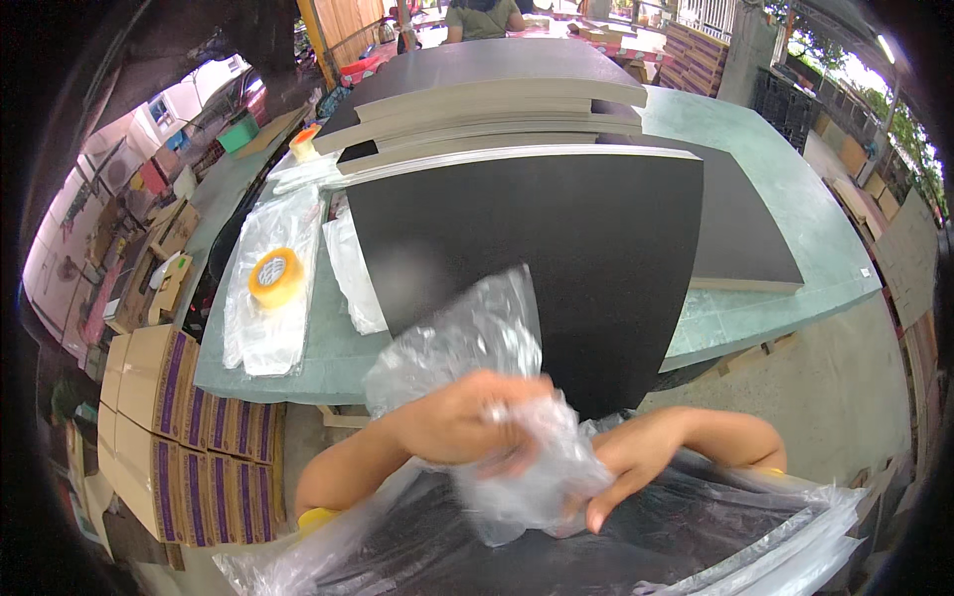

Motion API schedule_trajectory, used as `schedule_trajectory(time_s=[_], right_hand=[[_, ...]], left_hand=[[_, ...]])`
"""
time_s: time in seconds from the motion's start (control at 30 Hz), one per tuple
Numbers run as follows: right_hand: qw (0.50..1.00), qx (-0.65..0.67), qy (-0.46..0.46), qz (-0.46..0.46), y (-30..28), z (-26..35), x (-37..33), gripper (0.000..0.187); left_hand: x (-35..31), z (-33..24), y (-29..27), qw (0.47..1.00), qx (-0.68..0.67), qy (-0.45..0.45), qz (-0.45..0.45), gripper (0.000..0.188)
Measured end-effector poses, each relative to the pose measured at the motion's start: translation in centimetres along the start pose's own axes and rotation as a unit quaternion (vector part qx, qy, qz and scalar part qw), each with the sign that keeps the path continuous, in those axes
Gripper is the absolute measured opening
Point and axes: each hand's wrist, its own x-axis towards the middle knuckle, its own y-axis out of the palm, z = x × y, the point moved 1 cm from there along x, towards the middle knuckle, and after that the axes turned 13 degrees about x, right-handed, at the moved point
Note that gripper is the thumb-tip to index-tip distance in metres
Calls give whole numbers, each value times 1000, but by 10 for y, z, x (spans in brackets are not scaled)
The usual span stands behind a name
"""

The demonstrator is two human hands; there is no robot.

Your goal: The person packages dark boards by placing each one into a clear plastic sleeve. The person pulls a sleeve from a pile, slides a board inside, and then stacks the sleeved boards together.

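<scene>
A crumpled clear plastic bag (477, 338) is bunched up in front of me, blurred by motion. My left hand (467, 422) is closed around its gathered part. Close by on the right, my right hand (646, 447) grips the lower part of the plastic, one digit pointing down and the others partly hidden. Under both hands, a dark flat piece in clear plastic wrapping (696, 517) lies across the bottom of the view. Just beyond stands a large black board (537, 238), tilted against a stack of boards (497, 84).
The green table (755, 129) carries another dark board (745, 219) on the right. Flat clear bags (263, 338) lie on the left with a yellow tape roll (276, 277) on top. Another tape roll (304, 143) sits farther back. Cardboard cartons (189, 437) are stacked at lower left. A person (482, 18) is at the back.
</scene>
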Motion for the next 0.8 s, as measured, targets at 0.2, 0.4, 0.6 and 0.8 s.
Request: schedule_trajectory(time_s=[0.2, 0.4, 0.6, 0.8], right_hand=[[986, 82, 60, -134, 0, 40, -37, 44], [622, -513, 520, -281, -20, 30, -78, 29], [475, -726, 396, -301, 19, 88, -41, 35], [369, -724, 420, -403, -37, 81, -101, 44]], left_hand=[[-16, -9, -35, 1000, 18, 2, 13, 23], [-20, -30, -6, 921, 345, 78, 162, 25], [-20, 3, -53, 579, 807, -92, -73, 12], [-15, -22, 20, 694, 719, -9, 31, 15]])
